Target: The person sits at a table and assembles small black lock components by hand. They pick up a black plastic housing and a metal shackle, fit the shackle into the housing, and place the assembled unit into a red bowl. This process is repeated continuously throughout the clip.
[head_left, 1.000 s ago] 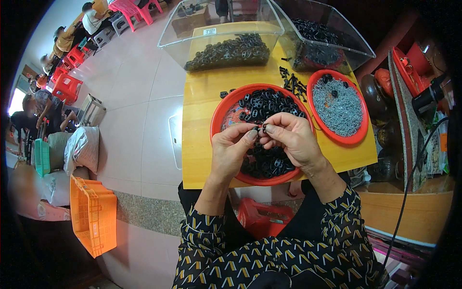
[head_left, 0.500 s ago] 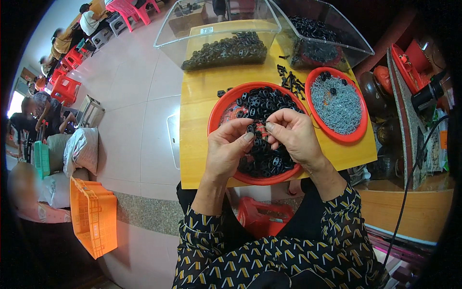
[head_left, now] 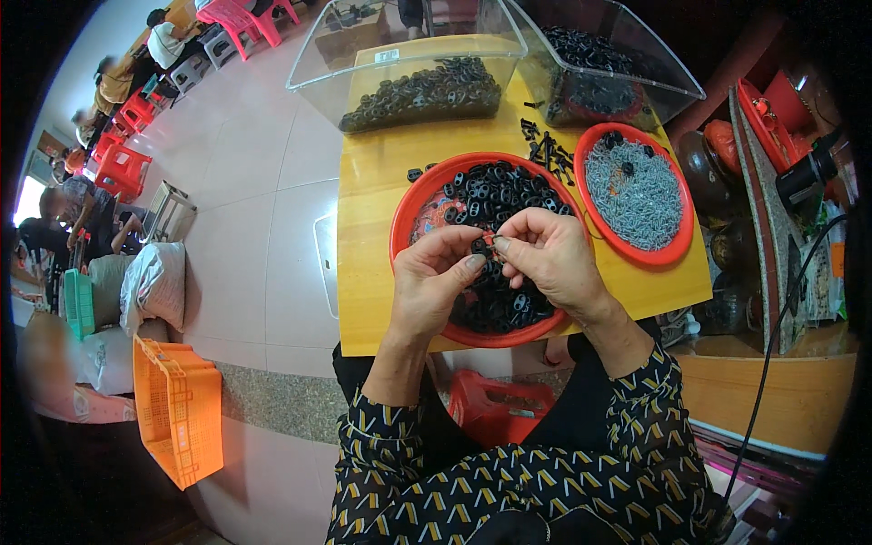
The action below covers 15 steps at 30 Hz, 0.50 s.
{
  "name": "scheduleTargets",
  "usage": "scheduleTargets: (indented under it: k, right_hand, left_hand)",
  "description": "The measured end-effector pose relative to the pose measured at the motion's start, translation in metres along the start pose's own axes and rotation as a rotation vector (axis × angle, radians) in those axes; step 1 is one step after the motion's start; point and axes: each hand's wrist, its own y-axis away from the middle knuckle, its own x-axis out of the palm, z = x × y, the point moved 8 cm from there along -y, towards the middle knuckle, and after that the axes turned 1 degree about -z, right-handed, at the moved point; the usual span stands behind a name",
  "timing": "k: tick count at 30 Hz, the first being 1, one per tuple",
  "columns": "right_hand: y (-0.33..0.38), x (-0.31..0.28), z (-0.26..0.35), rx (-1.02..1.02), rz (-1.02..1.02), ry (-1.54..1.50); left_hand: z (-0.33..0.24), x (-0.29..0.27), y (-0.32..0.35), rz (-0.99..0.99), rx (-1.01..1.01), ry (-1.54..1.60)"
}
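Over a round red basin [head_left: 401,218] heaped with small black oval plastic pieces [head_left: 498,193], both my hands work close together. My left hand [head_left: 425,277] pinches one black plastic piece [head_left: 479,246] between thumb and index finger. Facing it, my right hand [head_left: 559,265] is closed in a pinch at the same spot; what sits in its fingertips is too small to name. To the right, a second red basin [head_left: 688,216] holds a pile of small silvery screws [head_left: 636,202], with a few black pieces on top.
Two clear plastic bins [head_left: 407,56] [head_left: 668,77] of black parts stand at the back of the yellow table [head_left: 368,195]. Loose black parts [head_left: 548,153] lie between bins and basins. An orange crate [head_left: 180,413] and white sacks [head_left: 153,286] are on the floor at left.
My fingertips have shifted very slightly around the small black piece, still pinched together above the basin. The basins and bins keep their places.
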Motion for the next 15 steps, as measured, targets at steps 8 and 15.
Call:
scheduleTargets:
  k: [8, 15]
  right_hand:
    - [-0.001, 0.005, -0.004, 0.01, 0.027, -0.029]
    - [-0.002, 0.011, -0.007, 0.064, 0.226, -0.258]
  left_hand:
    - [0.001, 0.003, 0.0, 0.004, 0.027, -0.065]
    - [-0.002, 0.0, 0.002, 0.008, 0.064, -0.091]
